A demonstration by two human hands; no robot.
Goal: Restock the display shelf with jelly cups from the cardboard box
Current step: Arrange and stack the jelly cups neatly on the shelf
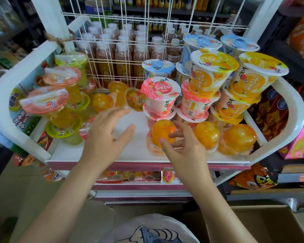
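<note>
2 hands over the white display shelf (pixel 130 151). Left hand (pixel 109 132) hovers above bare shelf, fingers spread, holding nothing. Right hand (pixel 181 144), fingers loose, touches an upturned orange jelly cup (pixel 161 131) at the shelf front. Cardboard box (pixel 263 223) sits low right.

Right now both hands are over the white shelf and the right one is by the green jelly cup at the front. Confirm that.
Not quite. In the head view the right hand is by an orange jelly cup, not a green one. Both it and the left hand are over the white shelf.
</note>
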